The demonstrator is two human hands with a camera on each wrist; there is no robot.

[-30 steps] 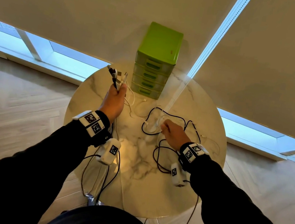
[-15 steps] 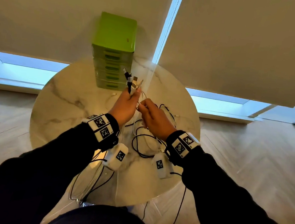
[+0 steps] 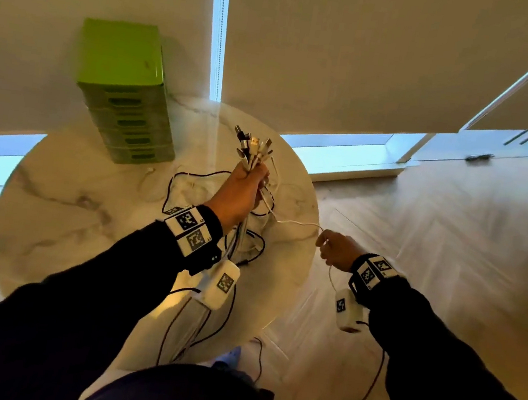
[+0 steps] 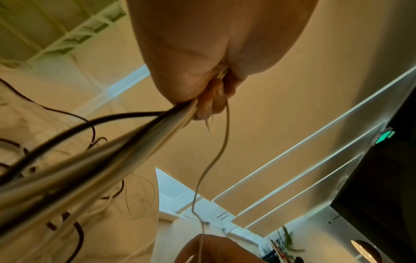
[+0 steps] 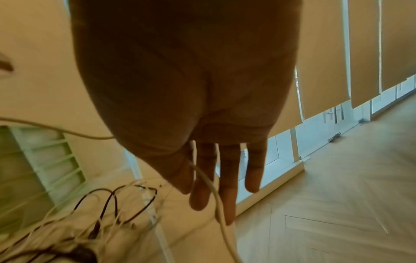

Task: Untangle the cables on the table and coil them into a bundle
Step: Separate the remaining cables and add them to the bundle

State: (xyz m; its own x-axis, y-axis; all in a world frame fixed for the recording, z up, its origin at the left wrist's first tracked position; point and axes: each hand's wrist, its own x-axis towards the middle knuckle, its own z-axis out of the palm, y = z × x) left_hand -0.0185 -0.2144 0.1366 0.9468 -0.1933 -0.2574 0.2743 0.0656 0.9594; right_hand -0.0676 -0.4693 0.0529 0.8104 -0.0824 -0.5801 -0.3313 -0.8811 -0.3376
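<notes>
My left hand (image 3: pixel 244 184) is raised over the round marble table (image 3: pixel 72 209) and grips a bunch of black and white cables (image 4: pixel 112 151) in its fist. Their plug ends (image 3: pixel 254 145) stick up above the fist. One thin white cable (image 3: pixel 296 222) runs from that fist to my right hand (image 3: pixel 333 248), which is out past the table's right edge. In the right wrist view this white cable (image 5: pixel 216 195) passes between the thumb and index finger of the right hand (image 5: pixel 202 178) and hangs down. Loose black and white loops (image 3: pixel 192 177) lie on the table under the left hand.
A green drawer unit (image 3: pixel 125 99) stands at the table's back left, against the blinds. Wooden floor lies to the right of the table. Cables from the wrist cameras (image 3: pixel 222 286) hang down at the table's near edge.
My right hand has left the left hand and moved right, past the table edge, drawing one white cable out. The left hand still holds the bunch up. My head has turned right.
</notes>
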